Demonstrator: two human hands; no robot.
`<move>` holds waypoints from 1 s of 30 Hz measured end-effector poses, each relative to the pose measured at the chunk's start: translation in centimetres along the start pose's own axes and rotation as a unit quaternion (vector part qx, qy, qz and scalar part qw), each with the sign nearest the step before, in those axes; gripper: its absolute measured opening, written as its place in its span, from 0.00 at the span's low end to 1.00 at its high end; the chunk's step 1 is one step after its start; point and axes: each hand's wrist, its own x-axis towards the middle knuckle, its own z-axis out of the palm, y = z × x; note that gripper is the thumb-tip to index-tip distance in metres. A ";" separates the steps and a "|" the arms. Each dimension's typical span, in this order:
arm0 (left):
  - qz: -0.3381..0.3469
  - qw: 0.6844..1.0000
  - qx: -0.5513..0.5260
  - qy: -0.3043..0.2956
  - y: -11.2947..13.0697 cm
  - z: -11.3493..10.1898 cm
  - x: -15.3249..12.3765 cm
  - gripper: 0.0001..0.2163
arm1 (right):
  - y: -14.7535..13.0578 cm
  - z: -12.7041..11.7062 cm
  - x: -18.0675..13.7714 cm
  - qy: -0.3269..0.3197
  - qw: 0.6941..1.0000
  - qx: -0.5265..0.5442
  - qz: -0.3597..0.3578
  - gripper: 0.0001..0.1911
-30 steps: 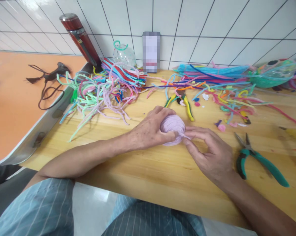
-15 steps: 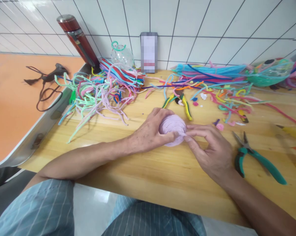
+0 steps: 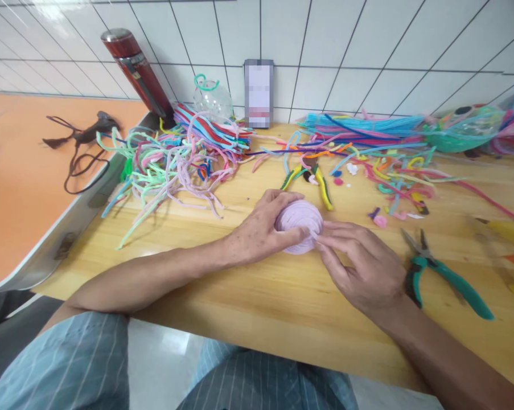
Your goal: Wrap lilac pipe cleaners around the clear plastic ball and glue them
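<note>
A round coil of pale lilac pipe cleaner rests on the wooden table in front of me. My left hand wraps around its left side, fingers behind it and thumb laid across the top. At the coil's right edge, my right hand pinches a short lilac strand between thumb and forefinger. The coil's far left rim is hidden under my left fingers. To the right of my right hand lie long-nose pliers with teal handles, jaws apart.
Behind the coil are yellow-handled pliers. Loose pipe cleaners are heaped at the left, and a blue bundle lies back right. A phone leans on the tiled wall near a red thermos. A yellow glue gun lies far right.
My right fingers have shifted slightly left and closer over the coil, pulling the pinched strand in. My left hand keeps its hold almost unmoved.
</note>
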 end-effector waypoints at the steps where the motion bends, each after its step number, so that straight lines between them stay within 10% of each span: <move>1: -0.005 1.000 0.003 -0.003 0.0 -0.1 0.0 0.27 | -0.1 0.0 0.0 0.003 1.000 0.000 -0.002 0.13; 30: -0.070 0.996 -0.001 -0.059 0.9 -1.5 0.8 0.25 | -0.2 0.1 0.2 -0.016 0.999 0.004 -0.039 0.13</move>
